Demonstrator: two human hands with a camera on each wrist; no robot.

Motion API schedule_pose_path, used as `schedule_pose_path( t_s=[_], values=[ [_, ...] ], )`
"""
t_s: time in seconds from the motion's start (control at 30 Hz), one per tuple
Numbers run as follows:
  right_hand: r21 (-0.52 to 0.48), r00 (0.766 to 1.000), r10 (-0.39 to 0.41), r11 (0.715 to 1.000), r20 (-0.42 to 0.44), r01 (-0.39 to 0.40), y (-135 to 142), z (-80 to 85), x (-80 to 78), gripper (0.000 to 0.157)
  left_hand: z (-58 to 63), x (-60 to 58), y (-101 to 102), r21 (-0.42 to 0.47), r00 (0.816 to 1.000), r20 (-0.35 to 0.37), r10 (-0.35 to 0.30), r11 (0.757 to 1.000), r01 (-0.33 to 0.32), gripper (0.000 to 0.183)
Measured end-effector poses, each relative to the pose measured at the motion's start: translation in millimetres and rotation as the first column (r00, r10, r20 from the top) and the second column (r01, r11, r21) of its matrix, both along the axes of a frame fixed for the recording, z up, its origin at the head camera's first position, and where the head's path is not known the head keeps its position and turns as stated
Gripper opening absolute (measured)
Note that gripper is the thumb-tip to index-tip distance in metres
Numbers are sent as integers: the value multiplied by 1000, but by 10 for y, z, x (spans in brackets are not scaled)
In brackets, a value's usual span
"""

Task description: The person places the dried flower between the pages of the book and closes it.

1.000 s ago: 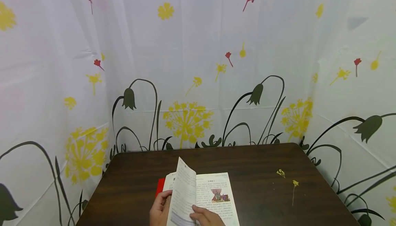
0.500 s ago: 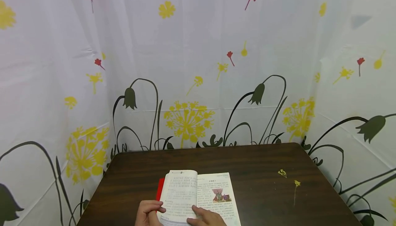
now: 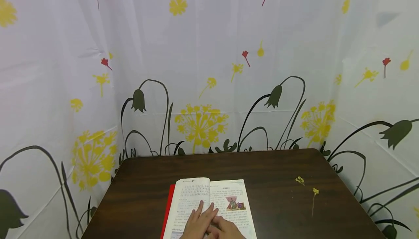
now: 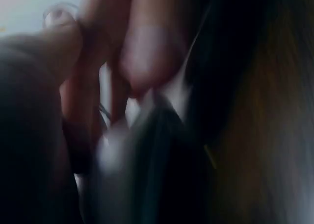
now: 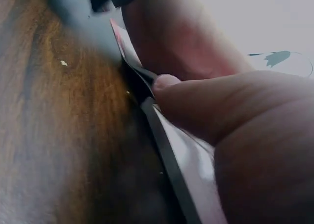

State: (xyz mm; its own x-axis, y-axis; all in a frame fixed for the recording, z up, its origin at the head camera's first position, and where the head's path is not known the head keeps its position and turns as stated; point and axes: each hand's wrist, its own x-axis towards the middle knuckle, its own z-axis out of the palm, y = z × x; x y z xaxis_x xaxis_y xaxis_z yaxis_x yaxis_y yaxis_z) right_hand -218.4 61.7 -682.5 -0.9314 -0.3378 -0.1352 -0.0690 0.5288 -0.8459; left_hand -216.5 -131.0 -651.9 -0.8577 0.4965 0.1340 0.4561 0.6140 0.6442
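Note:
An open book (image 3: pixel 193 202) with a red cover edge (image 3: pixel 168 206) lies on the dark wooden table, its right page (image 3: pixel 242 219) carrying print and a small coloured picture. My left hand (image 3: pixel 198 222) rests across the book near the gutter, fingers stretched out and pointing up the page. Just right of it, my right hand (image 3: pixel 226 228) lies low on the right page, its fingers meeting the left hand's at the gutter. The left wrist view is dark and blurred, with fingers (image 4: pixel 152 57) crowding it. In the right wrist view, my thumb (image 5: pixel 181 96) lies by the book's lower edge (image 5: pixel 167 155).
Two small dried yellow flowers, one short (image 3: pixel 299 180) and one with a long stem (image 3: pixel 315 191), lie on the table (image 3: pixel 271 173) right of the book. A white curtain (image 3: pixel 209 50) printed with flowers hangs behind.
The raised leaf has come down flat on the left side. My left hand went out to the left edge, then came across to the gutter beside the right hand, which stays on the page.

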Motion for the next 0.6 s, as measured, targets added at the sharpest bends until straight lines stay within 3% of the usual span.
schedule_pose_path(
  t_s=[0.1, 0.17, 0.23, 0.27, 0.37, 0.4, 0.47, 0.53, 0.6],
  values=[
    [-19, 995, 73, 997, -71, -75, 48, -6, -2, 55, -31, -28, 1, -7, 999, 33, 18, 1000, -18, 69],
    [0, 969, 148, 989, -198, -151, 79, -33, -6, 48, -31, -29, -7, -3, 999, 30, 27, 1000, -26, 70],
    [70, 890, 234, 972, -390, -225, 104, -84, -19, 43, -15, -24, -10, -3, 999, 33, 34, 999, -34, 71],
    [80, 859, 248, 968, -447, -238, 114, -104, -23, 41, -8, -24, -10, -11, 999, 33, 36, 999, -35, 72],
    [168, 710, 308, 950, -633, -262, 136, -174, -45, 42, 7, -16, -7, -52, 997, 34, 69, 996, -68, 78],
    [148, 736, 307, 950, -603, -276, 136, -178, -46, 42, 9, -11, -9, -62, 996, 34, 86, 995, -84, 80],
    [46, 850, 284, 955, -443, -294, 129, -163, -48, 45, 0, -6, -16, -88, 993, 26, 117, 990, -115, 84],
    [-34, 919, 276, 954, -283, -297, 114, -143, -59, 50, -20, -3, -27, -94, 990, 11, 139, 986, -138, 88],
    [-108, 974, 208, 970, -92, -217, 104, -109, -43, 50, -40, -6, -38, -84, 990, -11, 144, 986, -144, 91]
  ],
)
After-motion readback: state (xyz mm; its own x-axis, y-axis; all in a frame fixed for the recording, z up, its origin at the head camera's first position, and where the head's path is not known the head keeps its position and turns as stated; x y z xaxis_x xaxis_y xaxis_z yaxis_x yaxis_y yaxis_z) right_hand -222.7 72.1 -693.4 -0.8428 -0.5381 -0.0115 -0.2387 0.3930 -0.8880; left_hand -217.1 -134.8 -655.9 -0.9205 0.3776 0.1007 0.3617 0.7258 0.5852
